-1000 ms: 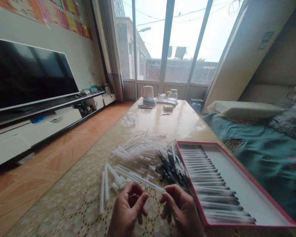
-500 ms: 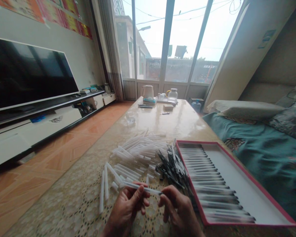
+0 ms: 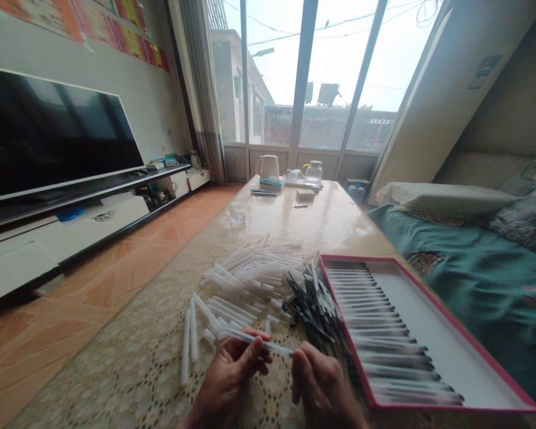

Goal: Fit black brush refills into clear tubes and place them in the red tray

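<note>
A slim, whitish pen (image 3: 277,348) lies slantwise between my two hands. My left hand (image 3: 234,366) is closed, pinching the pen near its middle between thumb and fingers. My right hand (image 3: 317,375) is closed on its right end, with thumb and fingertips covering the tip. Just beyond my hands spreads a heap of translucent white tubes (image 3: 254,268), with a few loose ones (image 3: 186,345) left of my left hand. A bundle of thin black and white sticks (image 3: 315,310) lies past my right hand.
A pink-rimmed box (image 3: 473,345) on the right holds a row of dark-tipped pens (image 3: 361,298). A glass (image 3: 237,215), a jug (image 3: 312,171), a kettle (image 3: 268,167) and a small block (image 3: 305,195) stand farther along the patterned table (image 3: 129,357). A sofa (image 3: 455,262) borders the right side.
My right hand has closed in over the pen's right end, covering the dark tip that showed before. My left hand keeps its grip almost unmoved.
</note>
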Motion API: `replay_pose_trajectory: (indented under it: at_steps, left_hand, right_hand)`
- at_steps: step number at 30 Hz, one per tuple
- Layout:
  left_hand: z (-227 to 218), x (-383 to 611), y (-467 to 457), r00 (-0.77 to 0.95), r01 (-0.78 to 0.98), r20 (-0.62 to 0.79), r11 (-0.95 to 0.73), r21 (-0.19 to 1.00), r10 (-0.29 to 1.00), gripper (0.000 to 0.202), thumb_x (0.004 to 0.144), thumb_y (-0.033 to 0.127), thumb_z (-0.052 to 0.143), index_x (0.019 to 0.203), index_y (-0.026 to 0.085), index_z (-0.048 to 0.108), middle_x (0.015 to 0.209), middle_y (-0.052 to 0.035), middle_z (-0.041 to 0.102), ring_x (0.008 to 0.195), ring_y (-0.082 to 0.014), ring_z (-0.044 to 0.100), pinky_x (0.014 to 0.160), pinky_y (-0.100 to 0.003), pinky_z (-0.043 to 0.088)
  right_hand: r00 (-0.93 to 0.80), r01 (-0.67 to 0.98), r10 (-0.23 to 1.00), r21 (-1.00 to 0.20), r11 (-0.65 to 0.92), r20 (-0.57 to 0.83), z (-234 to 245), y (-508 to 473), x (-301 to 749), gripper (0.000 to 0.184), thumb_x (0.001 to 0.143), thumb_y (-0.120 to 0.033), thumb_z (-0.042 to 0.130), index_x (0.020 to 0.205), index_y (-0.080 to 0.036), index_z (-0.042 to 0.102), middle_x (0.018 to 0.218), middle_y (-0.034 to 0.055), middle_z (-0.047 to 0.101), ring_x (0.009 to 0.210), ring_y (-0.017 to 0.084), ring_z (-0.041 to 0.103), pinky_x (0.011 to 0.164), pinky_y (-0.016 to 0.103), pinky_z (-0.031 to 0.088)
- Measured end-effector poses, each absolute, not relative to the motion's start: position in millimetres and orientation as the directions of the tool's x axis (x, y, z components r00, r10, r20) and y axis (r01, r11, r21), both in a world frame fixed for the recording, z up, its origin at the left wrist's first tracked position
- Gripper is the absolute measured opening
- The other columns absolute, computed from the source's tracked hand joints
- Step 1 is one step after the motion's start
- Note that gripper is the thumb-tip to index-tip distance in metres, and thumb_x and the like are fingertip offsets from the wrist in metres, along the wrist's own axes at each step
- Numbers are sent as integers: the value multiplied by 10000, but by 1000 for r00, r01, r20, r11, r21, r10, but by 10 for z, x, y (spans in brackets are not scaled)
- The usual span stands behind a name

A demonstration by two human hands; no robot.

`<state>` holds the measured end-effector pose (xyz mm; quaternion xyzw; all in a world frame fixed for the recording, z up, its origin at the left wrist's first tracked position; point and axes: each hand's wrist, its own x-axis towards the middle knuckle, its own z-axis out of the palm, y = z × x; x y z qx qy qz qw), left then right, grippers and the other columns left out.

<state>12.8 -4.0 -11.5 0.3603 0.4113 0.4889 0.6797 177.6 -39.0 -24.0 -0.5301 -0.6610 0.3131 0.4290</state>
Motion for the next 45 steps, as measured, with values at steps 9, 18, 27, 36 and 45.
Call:
replay_pose_trajectory:
  at_steps: [9, 18, 27, 36, 45]
  left_hand:
    - [-144, 125, -42, 215, -377, -204, 274, 885, 955, 174, 701, 298, 706, 799, 155, 691, 605, 0, 648, 592, -120, 551, 598, -235, 428]
    - [-188, 113, -24, 214, -407, -206, 279, 869, 955, 164, 719, 285, 695, 804, 145, 688, 614, -4, 643, 585, -106, 549, 577, -222, 421]
    - [-185, 106, -31, 224, -395, -200, 276, 876, 954, 180, 718, 293, 696, 819, 145, 686, 620, -5, 651, 588, -106, 555, 582, -222, 425]
    - [-191, 98, -26, 237, -359, -186, 264, 895, 954, 192, 716, 311, 694, 818, 148, 686, 613, 1, 650, 594, -107, 549, 594, -222, 424]
    - [-186, 81, -13, 264, -329, -142, 227, 916, 954, 185, 701, 327, 701, 797, 168, 692, 579, 8, 647, 565, -110, 558, 572, -217, 429]
  right_hand:
    - [-74, 463, 973, -856, 229, 221, -222, -394, 1789, 397, 947, -457, 268, 691, -214, 451, 502, -17, 586, 448, 103, 553, 461, 173, 345]
    - [-100, 467, 970, -850, 242, 221, -241, -394, 1788, 301, 934, -457, 302, 804, -219, 433, 534, -28, 596, 457, 108, 554, 470, 179, 342]
    - [-113, 503, 969, -828, 247, 221, -249, -397, 1804, 324, 936, -485, 261, 835, -222, 422, 542, -28, 586, 472, 111, 548, 474, 183, 339]
    - [-133, 496, 973, -837, 232, 191, -228, -391, 1828, 347, 952, -441, 242, 750, -220, 420, 531, -16, 589, 469, 114, 559, 469, 186, 335]
    - [-141, 382, 980, -906, 182, 138, -143, -390, 1810, 389, 933, -469, 292, 667, -211, 411, 500, -15, 564, 463, 104, 522, 487, 184, 352]
